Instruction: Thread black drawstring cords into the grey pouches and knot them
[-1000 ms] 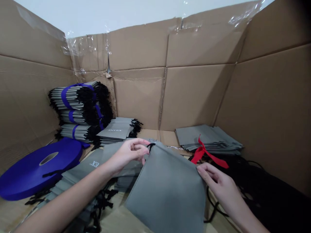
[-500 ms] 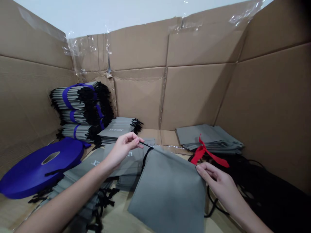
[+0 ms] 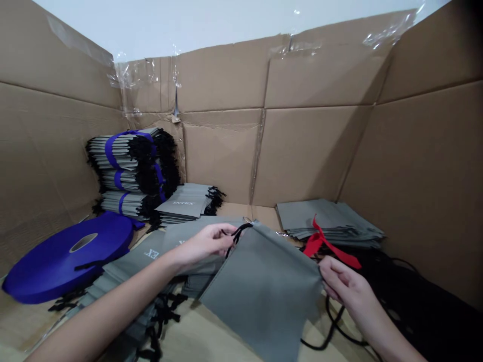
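A grey drawstring pouch (image 3: 264, 291) hangs tilted between my two hands. My left hand (image 3: 213, 245) is closed on the black cord (image 3: 238, 232) at the pouch's upper left corner, where a thin metal loop shows. The upper right corner is pinched in my right hand (image 3: 341, 279). Below that hand, loose black cord (image 3: 332, 327) curls over the table. Just left of the pouch lie more grey pouches (image 3: 166, 246), some with white lettering and black cord ends.
A purple ribbon roll (image 3: 60, 266) lies at left. Behind it stand bundles of pouches (image 3: 116, 151) tied with purple bands. A lettered stack (image 3: 184, 201) sits beside them. At right are plain grey pouches (image 3: 328, 221), a red ribbon (image 3: 319, 241) and black cords (image 3: 422, 291). Cardboard walls (image 3: 219, 151) surround everything.
The cord, stretched taut to my left hand before, now bends in a loop at the corner. My left hand has come closer to the pouch, and the pouch's upper edge has dipped on the right.
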A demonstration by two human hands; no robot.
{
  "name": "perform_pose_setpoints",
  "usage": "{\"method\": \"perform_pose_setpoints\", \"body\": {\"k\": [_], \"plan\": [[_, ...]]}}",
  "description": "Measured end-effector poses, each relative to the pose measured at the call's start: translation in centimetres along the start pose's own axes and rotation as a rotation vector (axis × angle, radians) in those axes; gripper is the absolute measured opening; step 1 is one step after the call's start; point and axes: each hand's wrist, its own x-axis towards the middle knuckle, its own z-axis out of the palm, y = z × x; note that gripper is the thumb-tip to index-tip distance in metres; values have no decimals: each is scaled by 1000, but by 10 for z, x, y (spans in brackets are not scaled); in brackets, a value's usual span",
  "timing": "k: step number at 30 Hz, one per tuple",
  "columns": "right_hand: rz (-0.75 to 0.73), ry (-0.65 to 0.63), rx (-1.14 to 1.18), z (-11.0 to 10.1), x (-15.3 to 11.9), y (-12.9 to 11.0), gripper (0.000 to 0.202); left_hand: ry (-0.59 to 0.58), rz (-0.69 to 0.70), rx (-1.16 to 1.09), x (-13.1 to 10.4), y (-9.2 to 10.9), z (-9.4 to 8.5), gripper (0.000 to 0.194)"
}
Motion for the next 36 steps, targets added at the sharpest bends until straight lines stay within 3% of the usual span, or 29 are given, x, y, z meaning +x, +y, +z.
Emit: {"method": "perform_pose_setpoints", "body": {"k": [2,4,7,10,15,19,24,29,32,36], "plan": [[3,1,8,-1,0,0,50,-36,19,92,2,-2,0,25],[12,17,12,-2,1,1,49,13,36,153,4,-2,-4,17],[4,21,17,-4,3,4,49,178,83,317,6,3,-15,11],[-20,21,-41,-6,3,8,47,355,204,658,6,8,-30,11],[-58,73,-139,-9,2,15,44,233,486,1009,-2,20,-47,18],[-87,77,-142,-10,2,17,43,288,564,1083,-10,31,-51,14],[-78,74,-117,-11,2,18,42,428,557,896,-12,36,-53,18],[-77,68,-112,-10,3,20,44,578,445,421,-7,36,-42,15],[-72,52,-110,-10,5,22,45,499,433,4,-9,40,-29,17],[-72,43,-139,-7,4,22,47,203,335,-472,-18,43,-8,14]]}}
